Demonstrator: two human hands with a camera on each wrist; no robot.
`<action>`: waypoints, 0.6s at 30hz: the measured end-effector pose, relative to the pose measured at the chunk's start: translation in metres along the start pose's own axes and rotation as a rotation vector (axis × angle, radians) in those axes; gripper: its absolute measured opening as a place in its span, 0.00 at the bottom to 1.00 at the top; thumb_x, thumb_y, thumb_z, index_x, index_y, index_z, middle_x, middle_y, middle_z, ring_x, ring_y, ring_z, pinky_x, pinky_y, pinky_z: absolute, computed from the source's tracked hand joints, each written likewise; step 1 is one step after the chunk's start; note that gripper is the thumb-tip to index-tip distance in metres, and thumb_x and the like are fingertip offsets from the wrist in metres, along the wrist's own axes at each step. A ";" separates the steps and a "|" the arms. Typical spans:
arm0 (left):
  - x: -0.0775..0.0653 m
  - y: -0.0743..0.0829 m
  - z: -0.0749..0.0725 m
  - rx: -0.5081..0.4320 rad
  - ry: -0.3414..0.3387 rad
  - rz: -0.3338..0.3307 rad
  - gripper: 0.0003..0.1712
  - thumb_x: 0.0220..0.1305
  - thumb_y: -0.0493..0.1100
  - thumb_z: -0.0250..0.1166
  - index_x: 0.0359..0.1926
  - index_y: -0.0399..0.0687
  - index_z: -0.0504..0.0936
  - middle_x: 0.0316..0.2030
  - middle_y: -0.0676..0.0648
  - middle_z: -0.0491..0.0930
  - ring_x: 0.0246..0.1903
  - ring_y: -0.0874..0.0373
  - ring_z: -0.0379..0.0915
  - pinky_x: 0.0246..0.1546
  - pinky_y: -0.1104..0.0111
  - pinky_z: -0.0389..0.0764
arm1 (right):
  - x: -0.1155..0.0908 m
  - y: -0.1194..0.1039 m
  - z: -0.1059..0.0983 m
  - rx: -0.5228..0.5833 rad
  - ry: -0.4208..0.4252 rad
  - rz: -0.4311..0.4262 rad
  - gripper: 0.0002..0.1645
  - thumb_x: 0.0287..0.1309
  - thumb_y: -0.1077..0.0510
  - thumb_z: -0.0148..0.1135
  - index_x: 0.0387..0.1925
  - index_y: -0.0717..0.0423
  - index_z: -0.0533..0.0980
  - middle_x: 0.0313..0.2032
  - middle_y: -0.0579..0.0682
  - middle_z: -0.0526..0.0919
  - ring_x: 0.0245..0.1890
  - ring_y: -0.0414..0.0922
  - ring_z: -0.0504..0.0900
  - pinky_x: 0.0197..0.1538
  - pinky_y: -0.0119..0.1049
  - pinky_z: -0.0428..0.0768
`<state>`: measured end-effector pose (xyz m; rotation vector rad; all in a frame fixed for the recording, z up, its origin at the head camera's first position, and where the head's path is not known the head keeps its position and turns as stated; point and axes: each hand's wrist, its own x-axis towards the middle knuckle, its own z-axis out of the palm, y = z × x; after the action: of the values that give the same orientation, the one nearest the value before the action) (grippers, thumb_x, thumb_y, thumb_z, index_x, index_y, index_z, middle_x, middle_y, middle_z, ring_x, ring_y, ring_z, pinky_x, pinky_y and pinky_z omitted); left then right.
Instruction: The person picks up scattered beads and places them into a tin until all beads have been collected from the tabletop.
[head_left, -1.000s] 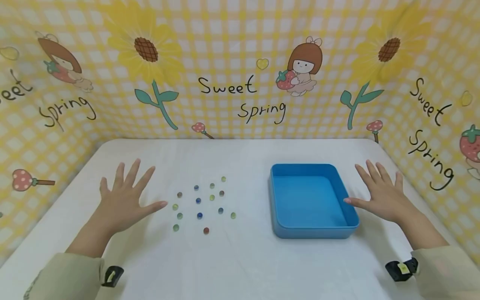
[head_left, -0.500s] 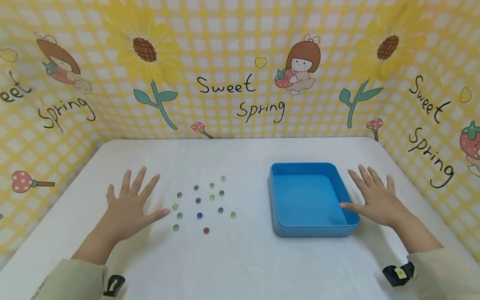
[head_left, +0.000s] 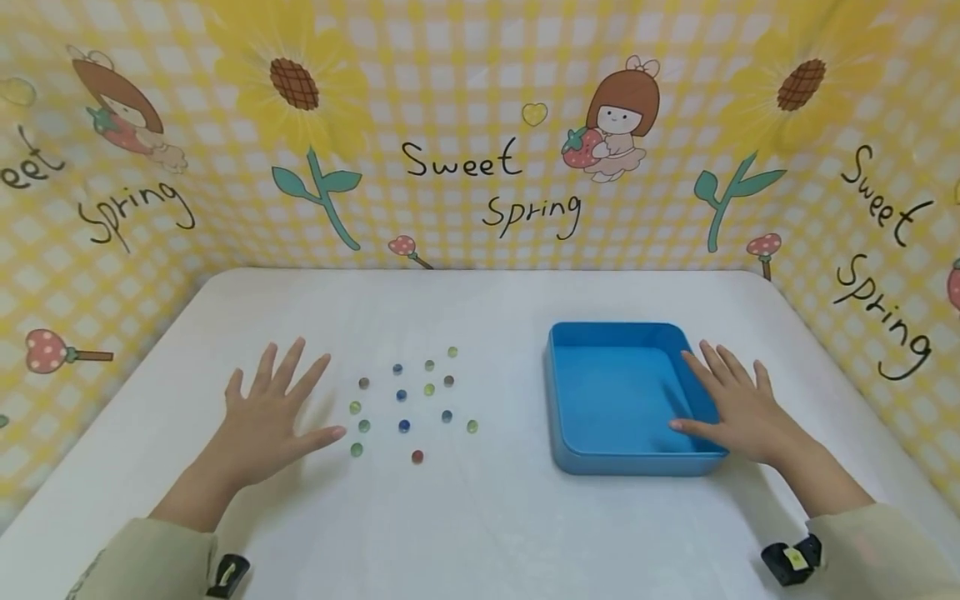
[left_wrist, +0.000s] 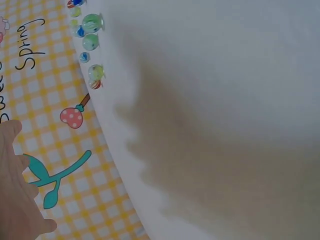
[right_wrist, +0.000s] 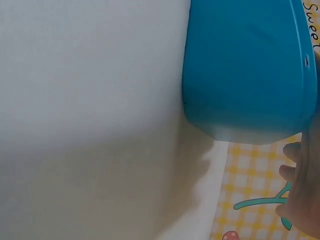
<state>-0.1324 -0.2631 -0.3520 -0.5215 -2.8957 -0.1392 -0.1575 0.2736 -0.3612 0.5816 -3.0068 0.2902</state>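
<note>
Several small glass marbles (head_left: pixel 401 396) in green, blue, yellow and reddish tones lie scattered on the white table, left of centre. My left hand (head_left: pixel 268 429) hovers just left of them with fingers spread, its thumb tip beside the nearest green ones. A square blue box (head_left: pixel 564 463) with low walls and no lid stands on the right. Over its right wall my right hand (head_left: pixel 750 410) is held with spread fingers, the thumb reaching above the inside. Neither hand holds anything. In the left wrist view the marbles (left_wrist: pixel 91 42) show as a row near the table's far edge.
A yellow checked cloth (head_left: pixel 465 100) with printed flowers and lettering walls the table (head_left: pixel 480 525) at the back and both sides. A black strap device (head_left: pixel 793 560) sits at the right wrist, another (head_left: pixel 227 575) at the left.
My right hand has moved left, from beside the blue box to over its right wall. My left hand has shifted slightly right and nearer to me. Marbles and box stay put.
</note>
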 end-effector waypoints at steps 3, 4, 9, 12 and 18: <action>0.000 -0.001 0.003 0.001 0.010 0.008 0.50 0.48 0.68 0.54 0.66 0.54 0.44 0.65 0.41 0.36 0.62 0.45 0.20 0.48 0.36 0.35 | 0.000 -0.001 0.001 0.020 -0.009 -0.010 0.55 0.44 0.34 0.56 0.64 0.60 0.45 0.62 0.65 0.44 0.62 0.60 0.36 0.54 0.63 0.28; 0.000 -0.001 0.003 -0.002 0.010 0.010 0.50 0.48 0.68 0.54 0.66 0.54 0.44 0.65 0.41 0.36 0.62 0.45 0.20 0.49 0.36 0.35 | -0.001 -0.002 0.002 0.028 -0.011 -0.014 0.55 0.44 0.34 0.56 0.64 0.61 0.46 0.62 0.65 0.45 0.62 0.60 0.37 0.54 0.63 0.29; 0.002 -0.002 0.005 -0.018 0.013 0.036 0.48 0.48 0.67 0.54 0.66 0.53 0.46 0.65 0.41 0.38 0.62 0.46 0.23 0.51 0.39 0.32 | -0.002 -0.002 0.005 0.047 -0.010 -0.028 0.54 0.44 0.35 0.57 0.63 0.61 0.47 0.62 0.65 0.45 0.62 0.59 0.38 0.54 0.63 0.31; 0.005 -0.004 0.006 -0.012 0.015 0.056 0.47 0.49 0.66 0.54 0.65 0.52 0.48 0.65 0.40 0.39 0.63 0.48 0.25 0.53 0.42 0.31 | -0.002 -0.001 0.007 0.060 -0.010 -0.037 0.54 0.44 0.36 0.57 0.64 0.61 0.46 0.62 0.65 0.45 0.62 0.59 0.38 0.55 0.61 0.30; 0.007 -0.007 0.011 -0.026 -0.006 0.085 0.45 0.51 0.65 0.53 0.65 0.50 0.50 0.65 0.42 0.42 0.63 0.50 0.27 0.57 0.48 0.30 | -0.001 0.000 0.006 0.087 -0.031 -0.045 0.54 0.45 0.36 0.57 0.64 0.60 0.46 0.62 0.64 0.46 0.62 0.59 0.40 0.57 0.58 0.30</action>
<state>-0.1430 -0.2660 -0.3613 -0.6498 -2.8749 -0.1634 -0.1568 0.2726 -0.3672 0.6668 -3.0185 0.4142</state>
